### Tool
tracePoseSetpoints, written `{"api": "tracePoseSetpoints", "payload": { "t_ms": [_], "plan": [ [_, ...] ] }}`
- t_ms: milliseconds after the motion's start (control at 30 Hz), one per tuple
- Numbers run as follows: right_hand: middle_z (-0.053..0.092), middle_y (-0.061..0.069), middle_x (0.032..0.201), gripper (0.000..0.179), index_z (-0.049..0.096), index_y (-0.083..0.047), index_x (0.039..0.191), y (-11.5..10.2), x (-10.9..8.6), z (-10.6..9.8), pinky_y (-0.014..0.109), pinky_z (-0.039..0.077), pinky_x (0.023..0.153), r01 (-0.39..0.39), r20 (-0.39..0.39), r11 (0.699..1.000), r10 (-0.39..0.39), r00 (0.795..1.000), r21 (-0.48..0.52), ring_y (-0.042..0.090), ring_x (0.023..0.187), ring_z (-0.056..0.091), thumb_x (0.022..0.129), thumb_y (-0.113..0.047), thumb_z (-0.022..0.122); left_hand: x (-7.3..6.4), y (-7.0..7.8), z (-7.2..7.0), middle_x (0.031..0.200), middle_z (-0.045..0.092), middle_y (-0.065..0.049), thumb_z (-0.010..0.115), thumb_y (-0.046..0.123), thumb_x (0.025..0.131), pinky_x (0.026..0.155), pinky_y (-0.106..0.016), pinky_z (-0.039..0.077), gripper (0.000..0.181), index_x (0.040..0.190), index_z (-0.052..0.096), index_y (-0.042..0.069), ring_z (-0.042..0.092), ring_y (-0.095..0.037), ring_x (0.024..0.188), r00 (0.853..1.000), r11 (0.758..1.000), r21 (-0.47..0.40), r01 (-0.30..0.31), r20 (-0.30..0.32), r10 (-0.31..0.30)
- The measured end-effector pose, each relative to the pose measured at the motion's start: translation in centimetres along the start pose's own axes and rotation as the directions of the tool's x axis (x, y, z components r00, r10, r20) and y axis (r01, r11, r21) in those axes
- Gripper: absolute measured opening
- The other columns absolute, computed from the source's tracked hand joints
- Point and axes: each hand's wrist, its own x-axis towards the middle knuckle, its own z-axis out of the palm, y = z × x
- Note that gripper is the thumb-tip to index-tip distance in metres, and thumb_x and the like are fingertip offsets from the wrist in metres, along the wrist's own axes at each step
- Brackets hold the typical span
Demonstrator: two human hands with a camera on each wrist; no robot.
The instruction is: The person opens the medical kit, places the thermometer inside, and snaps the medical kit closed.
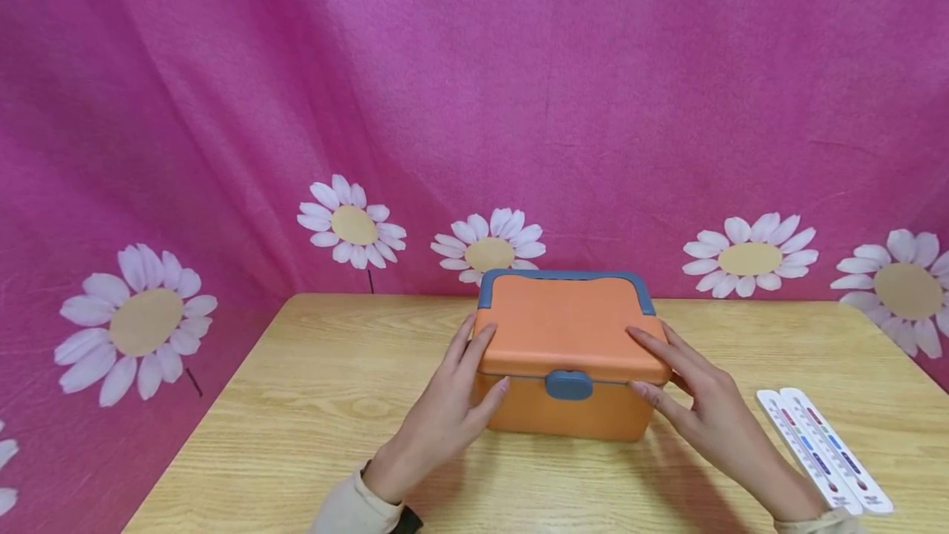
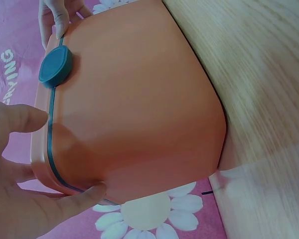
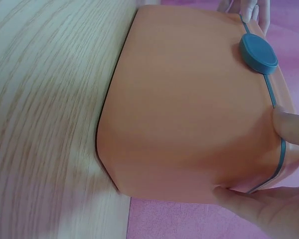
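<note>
An orange storage box point(image 1: 571, 406) with a lid stands on the wooden table, and its lid point(image 1: 571, 320) is down. A blue-grey latch point(image 1: 568, 386) sits at the front middle, and a blue-grey handle point(image 1: 563, 275) lies along the lid's back edge. My left hand point(image 1: 448, 398) grips the box's left front corner, thumb at the front seam and fingers on the lid and side. The right hand point(image 1: 708, 410) holds the opposite corner in the same way. In the left wrist view, the left thumb point(image 2: 27, 118) lies near the seam below the latch.
To the right of the right hand, two white thermometers point(image 1: 804, 443) point(image 1: 838, 447) lie side by side on the table point(image 1: 334, 386). A pink cloth point(image 1: 519, 89) with large daisies hangs behind the table and along its left side.
</note>
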Motion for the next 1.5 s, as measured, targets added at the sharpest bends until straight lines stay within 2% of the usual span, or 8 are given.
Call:
{"api": "tracePoseSetpoints", "payload": {
  "t_ms": [367,567,733,933,1033,1200,1333,1500],
  "plan": [
    [0.039,0.024,0.147,0.067,0.051,-0.022,0.142,0.0,0.0,-0.1,0.001,0.035,0.088,0.004,-0.004,1.0,-0.004,1.0,-0.021,0.043,0.127,0.045,0.081,-0.01,0.077,0.1,0.4,0.3,0.155,0.025,-0.015,0.066,0.02,0.091,0.107,-0.045,0.037,0.065,0.146,0.036,0.003,0.031,-0.029,0.139,0.997,0.997,0.054,-0.048,-0.057,0.051],
    [0.04,0.023,0.147,0.067,0.052,-0.022,0.141,0.0,0.0,-0.1,0.001,0.035,0.087,0.001,-0.002,0.999,-0.001,1.0,-0.032,0.042,0.127,0.045,0.081,-0.011,0.078,0.2,0.4,0.7,0.148,0.036,-0.015,0.068,0.018,0.089,0.105,-0.043,0.04,0.056,0.138,0.046,0.002,0.032,-0.028,0.136,0.977,0.981,0.127,-0.148,-0.133,0.165],
    [0.041,0.023,0.146,0.067,0.052,-0.022,0.141,0.0,0.0,-0.1,0.001,0.036,0.086,0.003,-0.008,0.999,-0.004,1.0,-0.049,0.042,0.126,0.046,0.08,-0.012,0.078,0.3,0.3,1.1,0.139,0.045,-0.017,0.072,0.013,0.085,0.106,-0.046,0.038,0.046,0.126,0.056,0.001,0.037,-0.033,0.132,0.929,0.943,0.201,-0.265,-0.209,0.306],
    [0.041,0.025,0.145,0.067,0.052,-0.022,0.141,0.0,0.0,-0.1,0.001,0.038,0.085,0.007,-0.017,0.998,-0.008,1.0,-0.062,0.041,0.121,0.051,0.08,-0.011,0.078,0.4,0.8,1.7,0.124,0.051,-0.015,0.073,0.011,0.081,0.094,-0.045,0.043,0.033,0.112,0.062,0.003,0.045,-0.033,0.117,0.824,0.878,0.278,-0.39,-0.321,0.467],
    [0.041,0.025,0.145,0.068,0.052,-0.022,0.141,0.0,0.0,-0.1,0.002,0.039,0.084,0.008,-0.021,0.998,-0.009,1.0,-0.063,0.041,0.121,0.051,0.079,-0.01,0.079,0.4,1.2,2.0,0.117,0.052,-0.012,0.07,0.011,0.084,0.087,-0.039,0.046,0.027,0.109,0.063,0.003,0.048,-0.029,0.106,0.784,0.839,0.311,-0.447,-0.315,0.535],
    [0.042,0.025,0.144,0.068,0.053,-0.022,0.14,0.0,0.1,0.0,0.004,0.041,0.082,0.018,-0.035,0.997,-0.021,0.999,-0.071,0.04,0.117,0.055,0.079,-0.011,0.079,0.1,1.6,3.0,0.11,0.055,-0.009,0.064,0.012,0.088,0.081,-0.024,0.048,0.024,0.11,0.063,0.002,0.053,-0.021,0.094,0.759,0.765,0.362,-0.532,-0.196,0.621],
    [0.043,0.026,0.143,0.068,0.053,-0.022,0.14,0.1,0.1,0.1,0.005,0.044,0.08,0.034,-0.044,0.997,-0.037,0.998,-0.073,0.04,0.113,0.058,0.079,-0.01,0.079,0.1,2.2,3.8,0.108,0.056,-0.009,0.069,0.013,0.083,0.079,-0.021,0.049,0.031,0.111,0.062,0.002,0.054,-0.02,0.091,0.746,0.707,0.466,-0.532,-0.136,0.652],
    [0.043,0.025,0.144,0.069,0.052,-0.022,0.141,0.1,0.1,0.2,0.006,0.044,0.079,0.04,-0.053,0.997,-0.044,0.998,-0.069,0.038,0.114,0.057,0.079,-0.008,0.079,0.9,3.1,4.4,0.106,0.059,-0.008,0.076,0.015,0.078,0.082,-0.025,0.05,0.034,0.109,0.064,0.005,0.056,-0.021,0.093,0.71,0.601,0.594,-0.535,-0.07,0.701]
  ]
}}
